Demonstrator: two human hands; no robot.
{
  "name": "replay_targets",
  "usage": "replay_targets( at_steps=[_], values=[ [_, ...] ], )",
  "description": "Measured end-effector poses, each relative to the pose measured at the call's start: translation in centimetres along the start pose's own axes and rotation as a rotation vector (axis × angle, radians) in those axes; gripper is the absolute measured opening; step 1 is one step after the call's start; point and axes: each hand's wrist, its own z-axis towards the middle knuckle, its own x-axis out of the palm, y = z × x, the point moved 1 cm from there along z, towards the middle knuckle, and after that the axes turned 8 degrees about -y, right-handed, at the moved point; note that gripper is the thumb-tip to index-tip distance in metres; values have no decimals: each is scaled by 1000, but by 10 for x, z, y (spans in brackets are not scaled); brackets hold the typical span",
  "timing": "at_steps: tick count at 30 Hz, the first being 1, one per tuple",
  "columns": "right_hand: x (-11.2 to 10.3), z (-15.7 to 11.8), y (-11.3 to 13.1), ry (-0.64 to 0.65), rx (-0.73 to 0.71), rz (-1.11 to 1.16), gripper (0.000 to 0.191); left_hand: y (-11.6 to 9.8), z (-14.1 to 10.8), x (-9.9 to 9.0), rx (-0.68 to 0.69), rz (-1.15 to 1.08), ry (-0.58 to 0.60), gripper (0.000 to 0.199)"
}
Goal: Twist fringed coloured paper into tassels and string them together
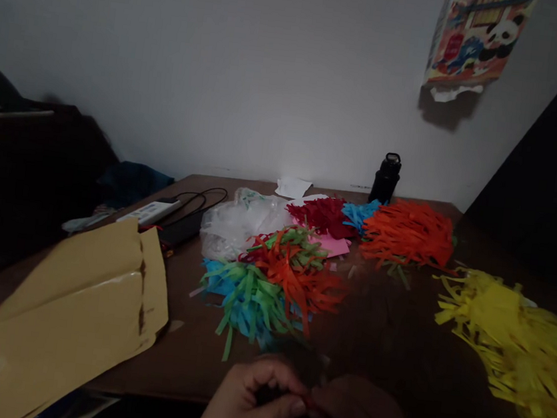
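At the bottom centre, my left hand (pixel 256 401) pinches a thin dark red strip (pixel 309 402) between thumb and fingers. Close beside it on the right, my right hand (pixel 360 416) is blurred and dim, its fingers meeting the same red strip. Just beyond the hands lies a pile of blue and green paper fringe (pixel 253 297), with orange fringe (pixel 305 279) overlapping it. The far end of the red strip is hidden by the right hand.
Yellow fringe (pixel 515 337) lies right; a large orange bundle (pixel 409 234), blue fringe (pixel 360 213) and dark red fringe (pixel 322 215) lie farther back. A black bottle (pixel 386 179) stands by the wall. Left are a plastic bag (pixel 241 221), brown envelope (pixel 76 307) and power strip (pixel 150 210).
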Motion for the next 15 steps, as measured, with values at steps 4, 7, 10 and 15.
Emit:
replay_targets(
  at_steps=[4,7,10,15],
  values=[
    [1,3,3,-1,-34,-31,27,1,-2,1,17,12,0,24],
    [2,8,4,-50,-7,-13,29,-5,-3,2,-54,-20,9,29],
    [0,14,4,-92,20,1,30,-16,-3,1,-123,45,10,35],
    [1,15,3,-81,40,5,28,-30,-4,2,59,416,31,24]
  ],
)
